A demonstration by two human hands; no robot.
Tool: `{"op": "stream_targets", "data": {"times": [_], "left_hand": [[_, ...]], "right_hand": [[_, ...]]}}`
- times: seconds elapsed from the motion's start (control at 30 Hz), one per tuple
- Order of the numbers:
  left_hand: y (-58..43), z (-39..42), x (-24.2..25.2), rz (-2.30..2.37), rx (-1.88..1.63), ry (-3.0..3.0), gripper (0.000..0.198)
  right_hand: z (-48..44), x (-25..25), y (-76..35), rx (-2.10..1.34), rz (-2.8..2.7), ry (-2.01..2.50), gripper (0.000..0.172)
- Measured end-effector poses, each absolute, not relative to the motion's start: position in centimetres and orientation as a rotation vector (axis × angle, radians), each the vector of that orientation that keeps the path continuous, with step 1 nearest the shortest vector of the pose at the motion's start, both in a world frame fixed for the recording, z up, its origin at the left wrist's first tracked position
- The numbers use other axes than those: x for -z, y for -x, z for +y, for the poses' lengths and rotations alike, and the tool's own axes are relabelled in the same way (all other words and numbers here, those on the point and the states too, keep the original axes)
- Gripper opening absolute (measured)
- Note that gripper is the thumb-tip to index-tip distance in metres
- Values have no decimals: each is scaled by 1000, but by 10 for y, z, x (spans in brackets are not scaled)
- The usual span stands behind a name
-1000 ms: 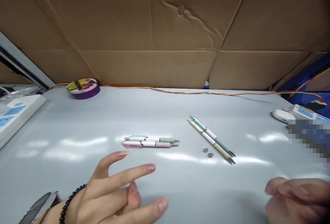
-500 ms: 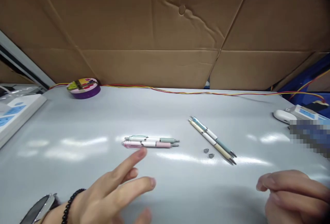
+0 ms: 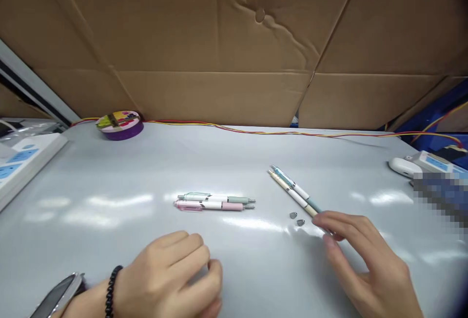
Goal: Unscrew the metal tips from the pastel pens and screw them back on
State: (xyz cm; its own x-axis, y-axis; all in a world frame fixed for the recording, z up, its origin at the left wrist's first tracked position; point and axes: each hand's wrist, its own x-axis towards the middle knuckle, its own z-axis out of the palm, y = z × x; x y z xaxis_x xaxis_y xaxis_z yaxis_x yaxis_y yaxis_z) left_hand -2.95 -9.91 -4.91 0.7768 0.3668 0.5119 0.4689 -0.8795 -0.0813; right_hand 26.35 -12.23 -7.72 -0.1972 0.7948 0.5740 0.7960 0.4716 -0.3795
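My left hand (image 3: 171, 274) is curled into a loose fist at the lower left, with nothing showing in it. Reaching over the lower ends of a cream pen (image 3: 298, 198) and a blue pen (image 3: 302, 192), my right hand (image 3: 365, 254) has its thumb and fingers apart; whether it touches the pens I cannot tell. Those two pens lie slanted side by side, their tips hidden by the fingers. Two small grey pen tips (image 3: 300, 223) rest just left of them. Near the middle, a green pen (image 3: 237, 200) and a pink pen (image 3: 232, 206) lie parallel, their front ends uncapped and narrow.
A purple round tape-like box (image 3: 122, 132) sits at the back left. Red and yellow wires (image 3: 219, 127) run along the rear edge before a cardboard wall (image 3: 219, 93). Power strips (image 3: 29, 162) flank the table, with a white rounded case (image 3: 404, 166) at the right.
My left hand has gone from spread fingers to a curled fist. My right hand has moved left and forward to the slanted pens, its fingers opening. The pens have stayed in place.
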Motion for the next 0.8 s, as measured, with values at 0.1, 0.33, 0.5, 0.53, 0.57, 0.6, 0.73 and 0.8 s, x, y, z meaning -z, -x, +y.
{"op": "stream_targets", "data": {"times": [0.1,0.33,0.5,0.53,0.57,0.6,0.73,0.8], "left_hand": [[28,-88,49,-697,763,2613,18],[36,-75,62,-1036,431,2537,22],[35,-80,64,-1149,395,2792,27],[34,-81,64,-1193,397,2854,28],[33,-81,63,-1243,407,2917,28],[32,-82,63,-1295,434,2975,28],[30,-86,61,-1519,623,3171,21],[30,-90,61,-1576,664,3252,21]], "right_hand": [[-119,82,-265,25,-2106,1420,22],[-120,88,-268,-94,-2133,1537,16],[-119,87,-262,-164,-2091,1639,17],[-119,87,-262,-169,-2093,1641,17],[-119,87,-263,-170,-2092,1626,16],[-119,86,-263,-163,-2081,1601,14],[-124,78,-264,-136,-1971,1425,9],[-128,73,-260,-177,-1908,1384,7]]}}
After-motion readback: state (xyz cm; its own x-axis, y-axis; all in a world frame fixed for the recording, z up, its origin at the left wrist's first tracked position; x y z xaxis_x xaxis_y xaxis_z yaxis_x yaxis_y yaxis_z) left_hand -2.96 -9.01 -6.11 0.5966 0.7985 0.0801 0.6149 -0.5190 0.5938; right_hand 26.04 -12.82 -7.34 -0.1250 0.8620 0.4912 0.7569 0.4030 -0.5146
